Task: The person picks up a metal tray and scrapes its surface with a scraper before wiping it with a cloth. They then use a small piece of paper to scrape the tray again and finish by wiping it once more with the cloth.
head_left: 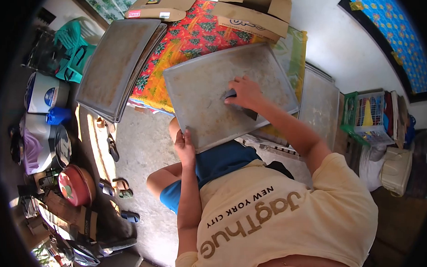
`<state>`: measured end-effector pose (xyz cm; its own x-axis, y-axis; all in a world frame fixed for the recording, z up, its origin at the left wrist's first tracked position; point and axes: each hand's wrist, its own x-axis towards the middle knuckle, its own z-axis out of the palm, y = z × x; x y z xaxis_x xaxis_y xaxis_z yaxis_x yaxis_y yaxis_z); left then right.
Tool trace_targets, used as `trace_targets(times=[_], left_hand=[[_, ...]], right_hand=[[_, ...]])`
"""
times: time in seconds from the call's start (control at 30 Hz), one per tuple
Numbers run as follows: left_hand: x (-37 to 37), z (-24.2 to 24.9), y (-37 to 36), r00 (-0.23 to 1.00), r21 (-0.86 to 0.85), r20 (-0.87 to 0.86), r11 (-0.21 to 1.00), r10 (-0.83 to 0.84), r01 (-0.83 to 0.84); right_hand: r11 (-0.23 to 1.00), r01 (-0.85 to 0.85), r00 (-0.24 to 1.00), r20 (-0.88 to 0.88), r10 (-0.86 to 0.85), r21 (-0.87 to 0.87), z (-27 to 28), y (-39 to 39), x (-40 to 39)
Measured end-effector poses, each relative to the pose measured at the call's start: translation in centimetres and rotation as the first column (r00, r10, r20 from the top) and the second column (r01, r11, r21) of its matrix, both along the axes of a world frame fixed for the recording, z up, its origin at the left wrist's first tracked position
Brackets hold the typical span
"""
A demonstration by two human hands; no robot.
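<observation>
A large flat metal baking tray [203, 96], stained and scuffed, leans across my lap and the edge of the table. My left hand [184, 145] is closed on its near left corner, thumb along the rim. On the tray's face, right of the middle, my right hand [246, 92] is wrapped around a dark tool that looks like a scraper [230, 94]. Its dark flat part shows below the palm against the metal; the rest is hidden by the hand.
More stained trays [119, 66] are stacked at the left of the table, and others [318, 101] stand at the right. Cardboard boxes [252, 21] sit on the patterned tablecloth [191, 35]. Slippers [123, 187] lie on the floor; a basket [370, 114] is by the right wall.
</observation>
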<state>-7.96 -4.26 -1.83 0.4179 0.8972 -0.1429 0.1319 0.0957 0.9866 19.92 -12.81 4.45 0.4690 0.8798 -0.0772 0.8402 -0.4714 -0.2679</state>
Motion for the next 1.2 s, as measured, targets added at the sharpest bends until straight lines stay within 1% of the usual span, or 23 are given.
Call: trace_targets(times=[0.07, 0.17, 0.23, 0.27, 0.33, 0.37, 0.47, 0.53, 0.57, 0.67, 0.7, 0.77, 0.87, 0.97, 1.07, 1.17, 1.2], left_hand=[[-0.3, -0.2, -0.1, 1.000, -0.004, 0.015, 1.000, 0.005, -0.005], [-0.6, -1.0, -0.1, 0.999, -0.040, 0.048, 0.999, -0.009, 0.011], [-0.4, -0.8, 0.0, 0.997, -0.042, 0.070, 0.999, -0.017, 0.020], [-0.3, -0.8, 0.1, 0.998, -0.036, 0.052, 0.999, -0.020, 0.022], [-0.4, -0.8, 0.1, 1.000, -0.026, 0.010, 0.999, -0.022, 0.022], [-0.4, -0.8, 0.2, 1.000, -0.031, 0.018, 0.999, -0.018, 0.018], [-0.4, -0.9, 0.0, 0.999, -0.045, 0.041, 0.999, -0.007, 0.009], [-0.3, -0.8, 0.0, 0.997, -0.038, 0.071, 0.999, 0.000, 0.003], [-0.3, -0.7, 0.1, 0.999, -0.039, 0.054, 0.999, -0.006, 0.008], [-0.4, -0.4, 0.0, 1.000, -0.041, 0.015, 0.999, -0.014, 0.014], [-0.3, -0.3, -0.1, 1.000, -0.034, 0.012, 0.999, -0.005, 0.005], [-0.2, -0.4, 0.0, 1.000, -0.031, 0.011, 1.000, 0.004, -0.004], [-0.4, -0.9, 0.1, 1.000, -0.041, 0.021, 0.999, -0.004, 0.005], [-0.4, -1.4, 0.2, 0.999, -0.040, 0.036, 0.999, 0.000, 0.001], [-0.5, -1.4, 0.0, 0.999, -0.036, 0.036, 0.999, 0.005, -0.004], [-0.3, -1.3, 0.0, 0.998, -0.039, 0.063, 0.999, 0.009, -0.007], [-0.3, -1.3, 0.0, 0.998, -0.051, 0.062, 0.999, 0.009, -0.006]], right_hand=[[0.992, 0.119, 0.993, -0.027, -0.118, 0.047, -0.9, -0.3, 1.6], [0.931, 0.360, 0.920, -0.139, -0.366, -0.063, 0.9, -1.0, 5.3], [0.927, 0.373, 0.927, 0.050, -0.371, -0.042, 0.3, -1.2, 6.6], [0.926, 0.378, 0.917, 0.147, -0.370, -0.029, -0.1, -1.2, 7.0], [0.948, 0.315, 0.943, 0.135, -0.306, -0.051, -0.8, -1.1, 6.4], [0.957, 0.282, 0.954, 0.124, -0.272, -0.063, -0.9, -0.9, 6.0], [0.944, 0.314, 0.946, 0.119, -0.301, -0.106, 0.1, -0.1, 6.5], [0.964, 0.245, 0.959, 0.168, -0.227, -0.099, 0.2, 0.2, 5.8], [0.973, 0.211, 0.963, 0.192, -0.190, -0.098, 0.2, 0.3, 5.5], [0.969, 0.244, 0.950, 0.194, -0.245, 0.027, -1.3, 0.4, 6.2], [0.970, 0.241, 0.953, 0.192, -0.234, -0.014, -1.6, 0.3, 6.5], [0.969, 0.229, 0.960, 0.188, -0.208, -0.096, -0.1, 0.8, 5.6], [0.997, 0.056, 0.985, 0.168, -0.047, -0.053, 0.1, 0.8, 2.8], [0.995, 0.096, 0.985, 0.143, -0.101, 0.041, -0.5, 0.8, 3.1], [1.000, -0.023, 0.990, 0.137, 0.020, 0.020, -0.5, 0.6, 1.4], [0.997, -0.033, 0.993, 0.112, 0.025, 0.074, -0.8, 0.5, 0.7], [0.997, -0.040, 0.992, 0.123, 0.032, 0.066, -0.8, 0.5, 0.7]])
